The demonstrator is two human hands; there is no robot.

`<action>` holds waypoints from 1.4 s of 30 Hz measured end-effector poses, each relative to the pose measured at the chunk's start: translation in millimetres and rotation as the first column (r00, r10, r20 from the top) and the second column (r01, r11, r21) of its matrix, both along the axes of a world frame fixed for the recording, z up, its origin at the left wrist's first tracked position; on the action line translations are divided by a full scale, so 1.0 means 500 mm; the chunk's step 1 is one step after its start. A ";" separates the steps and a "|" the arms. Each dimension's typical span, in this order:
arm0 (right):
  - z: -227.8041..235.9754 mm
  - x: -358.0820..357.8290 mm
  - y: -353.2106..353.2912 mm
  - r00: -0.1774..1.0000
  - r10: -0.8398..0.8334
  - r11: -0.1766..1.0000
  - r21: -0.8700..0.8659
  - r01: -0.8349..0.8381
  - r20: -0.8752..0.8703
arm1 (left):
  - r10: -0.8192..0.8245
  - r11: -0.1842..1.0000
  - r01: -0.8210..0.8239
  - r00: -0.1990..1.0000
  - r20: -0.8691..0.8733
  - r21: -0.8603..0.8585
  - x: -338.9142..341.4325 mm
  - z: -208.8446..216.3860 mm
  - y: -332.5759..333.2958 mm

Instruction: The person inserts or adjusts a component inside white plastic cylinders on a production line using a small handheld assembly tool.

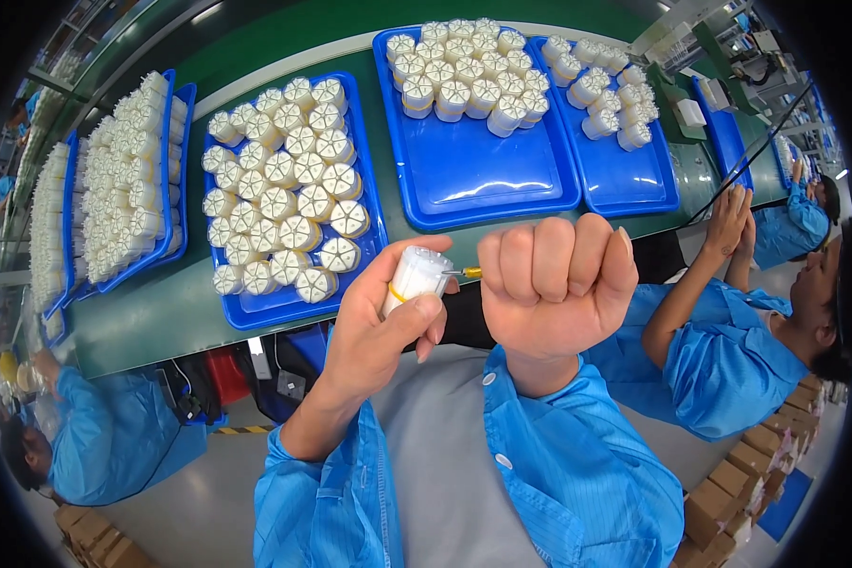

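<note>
Though close together, left hand (371,322) around white cylinder (415,275), right hand (557,292) fist-tight.

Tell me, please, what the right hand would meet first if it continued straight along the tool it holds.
Most likely the white cylinder in the left hand; the metal-tipped yellow tool in the right hand points at its end, though whether they already touch is unclear.

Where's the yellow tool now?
In the head view's centre, the yellow tool pokes from the right hand, tip at the white cylinder in the left hand.
</note>
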State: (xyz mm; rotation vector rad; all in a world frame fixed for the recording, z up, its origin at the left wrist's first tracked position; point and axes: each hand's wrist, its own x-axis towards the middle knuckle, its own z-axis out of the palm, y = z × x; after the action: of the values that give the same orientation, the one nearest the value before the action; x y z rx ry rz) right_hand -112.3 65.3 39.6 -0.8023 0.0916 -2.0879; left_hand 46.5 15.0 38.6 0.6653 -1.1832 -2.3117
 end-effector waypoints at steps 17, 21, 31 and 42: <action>-0.016 -0.003 0.002 1.000 0.017 0.999 0.040 -0.017 0.011 | 0.001 0.993 0.017 0.989 0.150 -0.117 0.005 0.010 0.003; -0.004 0.000 0.007 0.999 -0.032 0.999 -0.024 0.031 -0.032 | 0.078 0.956 -0.010 0.972 0.223 -0.293 0.001 0.012 0.004; 0.012 -0.002 0.003 0.993 -0.088 0.996 -0.008 0.088 -0.073 | -0.038 0.999 0.040 0.996 -0.075 0.025 0.007 -0.015 -0.010; -0.021 -0.019 0.021 0.993 -0.118 0.993 0.014 0.118 -0.016 | 0.086 0.982 -0.049 0.975 -0.204 0.181 -0.005 0.000 0.000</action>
State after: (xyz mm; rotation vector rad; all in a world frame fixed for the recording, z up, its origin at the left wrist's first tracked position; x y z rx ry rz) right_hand -121.5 75.7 29.4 -0.8215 0.1658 -2.1897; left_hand 44.0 14.8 38.8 0.4960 -0.8557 -2.3786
